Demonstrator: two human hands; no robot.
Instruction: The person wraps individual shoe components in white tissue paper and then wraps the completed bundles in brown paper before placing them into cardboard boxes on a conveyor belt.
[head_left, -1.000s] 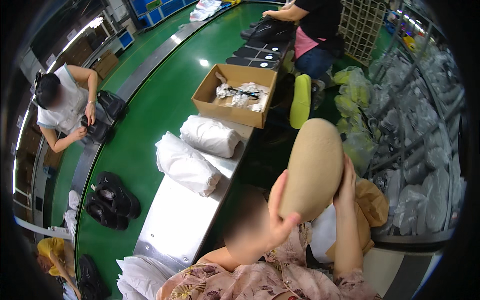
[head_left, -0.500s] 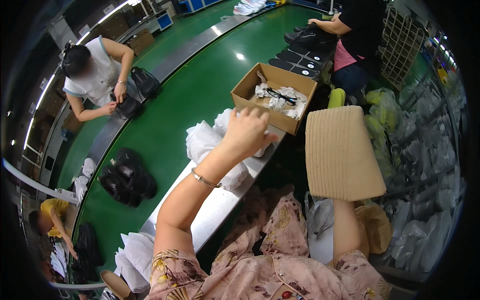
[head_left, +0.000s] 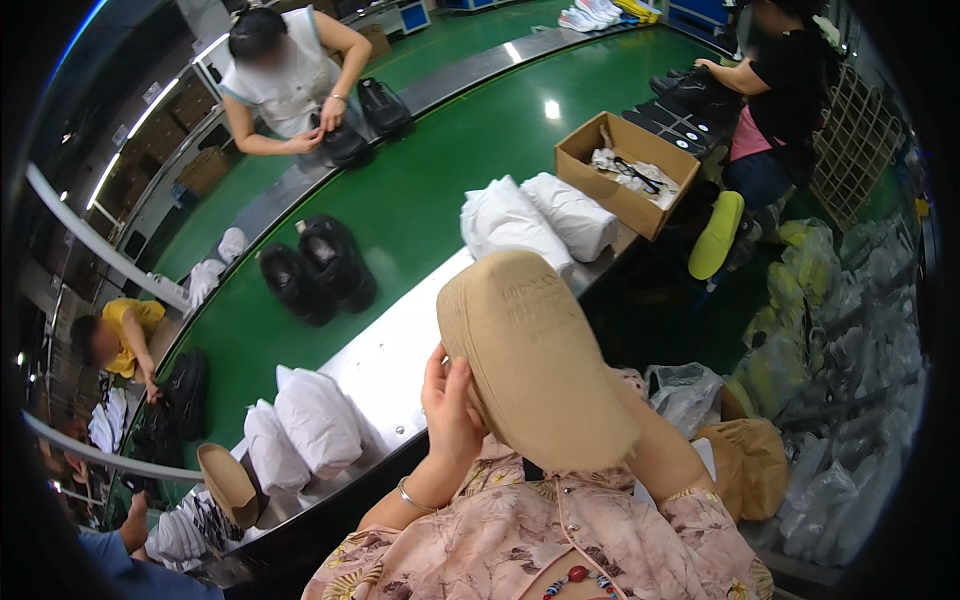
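The fingers of the left hand are curled and pressed against the near edge of a tan shoe sole, thumb side towards the body. Half a second ago this hand was stretched out over the white wrapped bundles on the worktop; now it is back at the sole. The right hand is hidden behind the sole, only its forearm showing, so how its fingers sit cannot be told; it evidently bears the sole from behind.

The sole is raised close before the chest, underside facing the camera, tilted with its toe up and left. A second ago it was held upright, more to the right. With both hands on it again, the work seems to be inspection or handling of the sole itself.

Beyond the worktop runs the green conveyor, carrying black shoes and an open cardboard box.
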